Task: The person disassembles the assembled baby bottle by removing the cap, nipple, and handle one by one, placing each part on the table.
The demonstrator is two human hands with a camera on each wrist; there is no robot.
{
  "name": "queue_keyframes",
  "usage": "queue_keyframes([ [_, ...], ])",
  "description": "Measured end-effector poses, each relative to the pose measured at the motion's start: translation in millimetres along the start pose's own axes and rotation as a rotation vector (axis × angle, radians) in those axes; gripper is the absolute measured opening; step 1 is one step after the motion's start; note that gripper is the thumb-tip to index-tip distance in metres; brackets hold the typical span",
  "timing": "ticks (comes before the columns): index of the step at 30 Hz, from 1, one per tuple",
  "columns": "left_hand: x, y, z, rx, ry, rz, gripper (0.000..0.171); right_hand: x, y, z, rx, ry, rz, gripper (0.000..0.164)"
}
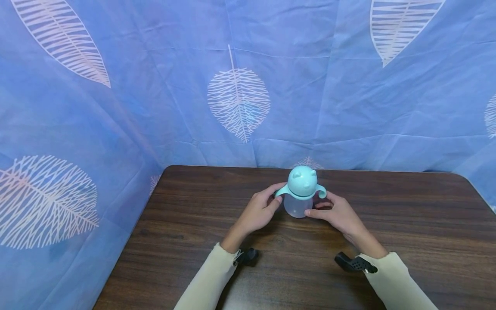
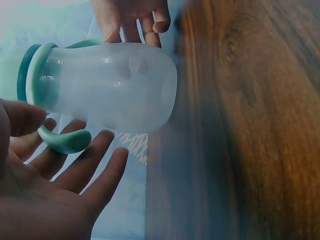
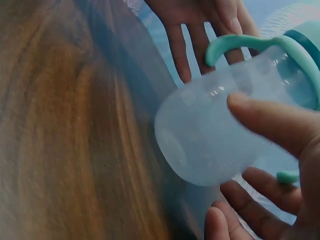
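Note:
A baby bottle [image 1: 298, 207] with a frosted clear body stands upright between my hands over the far half of the table. Its mint-green lid [image 1: 302, 181] is domed with small ears, and a curved handle juts out on each side. My left hand [image 1: 258, 210] holds the left handle [image 2: 65, 140], thumb in front and the other fingers spread behind it. On the opposite side, my right hand [image 1: 341, 215] has its thumb [image 3: 265, 117] against the lower body, while its fingers reach round behind, below the right handle [image 1: 321, 191].
The dark wood-grain table [image 1: 186, 241] has a rounded far edge just behind the bottle. Blue cloth [image 1: 174, 86] with white leaf prints hangs behind and to the left. Black wrist devices [image 1: 354, 262] sit at both pale sleeves.

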State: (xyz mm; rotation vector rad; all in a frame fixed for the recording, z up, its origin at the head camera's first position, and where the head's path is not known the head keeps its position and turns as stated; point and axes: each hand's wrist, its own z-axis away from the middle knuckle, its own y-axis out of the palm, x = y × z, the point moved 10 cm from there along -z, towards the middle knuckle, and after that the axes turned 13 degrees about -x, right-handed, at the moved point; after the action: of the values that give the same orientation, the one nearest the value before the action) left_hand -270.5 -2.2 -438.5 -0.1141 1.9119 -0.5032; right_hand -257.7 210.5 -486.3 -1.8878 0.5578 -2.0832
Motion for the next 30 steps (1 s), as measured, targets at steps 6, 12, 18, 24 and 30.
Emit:
queue_keyframes([
  [6,-6.6,-4.1,-1.6,-0.027,0.019,0.045,0.059,13.6,-13.2,-2.0,0.005,-0.063,-0.029,0.087],
  [12,-20.8,-11.6,-7.2,-0.068,0.065,0.093,0.069,49.6,-30.5,1.6,0.006,-0.236,-0.059,0.085],
  [18,-36.5,-16.6,-12.5,-0.113,0.115,0.074,0.077,82.2,-37.8,5.9,-0.037,-0.357,-0.029,0.085],
  [24,-47.1,-16.6,-13.7,-0.142,0.12,0.047,0.082,101.3,-35.8,12.0,-0.063,-0.383,-0.024,0.084],
  [30,-48.7,-13.4,-15.3,-0.14,0.114,0.033,0.081,110.8,-33.8,14.2,-0.09,-0.436,-0.039,0.082],
])
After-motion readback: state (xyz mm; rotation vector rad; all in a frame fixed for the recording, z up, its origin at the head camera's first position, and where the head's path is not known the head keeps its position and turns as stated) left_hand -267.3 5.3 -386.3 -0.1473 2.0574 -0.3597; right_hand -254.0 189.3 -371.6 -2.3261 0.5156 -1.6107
